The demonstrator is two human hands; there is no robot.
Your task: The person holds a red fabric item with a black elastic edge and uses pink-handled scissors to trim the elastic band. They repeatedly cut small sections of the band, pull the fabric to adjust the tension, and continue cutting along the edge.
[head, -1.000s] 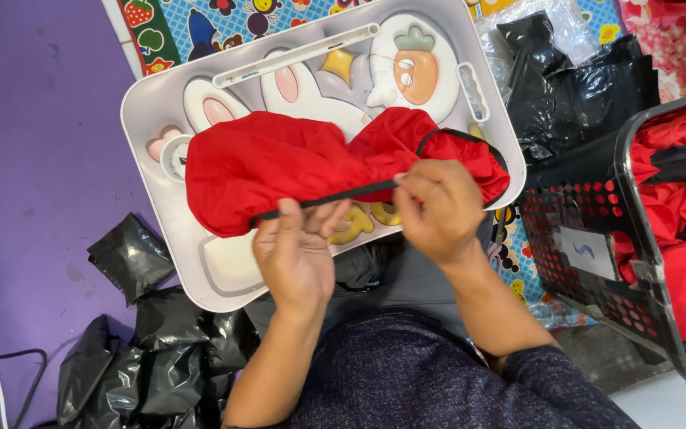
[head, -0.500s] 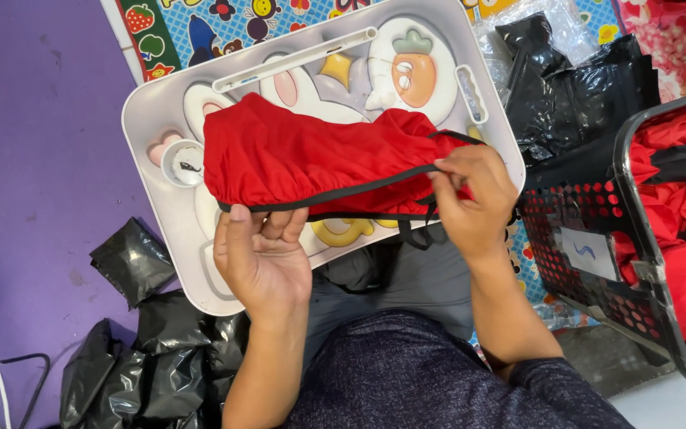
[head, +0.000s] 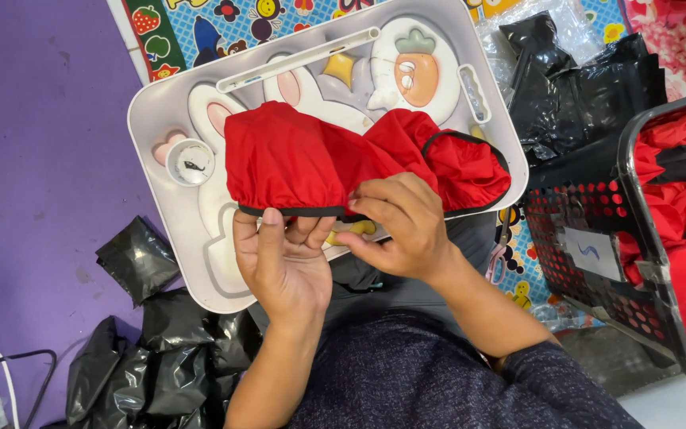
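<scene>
White lap tray point(head: 160, 119) over purple floor point(head: 33, 159), left hand point(head: 283, 266) and right hand point(head: 402, 230) each with grip pinching red cloth's point(head: 303, 163) black hem.

A single head-worn camera looks steeply down from close above the person's lap, taking in the white plastic lap tray point(head: 160, 119) and purple floor point(head: 33, 159).

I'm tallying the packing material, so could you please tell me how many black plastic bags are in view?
3 lots: a small folded bag left of the tray, a crumpled heap at bottom left, and another heap beside the basket. The heaps may hide more bags.
</scene>
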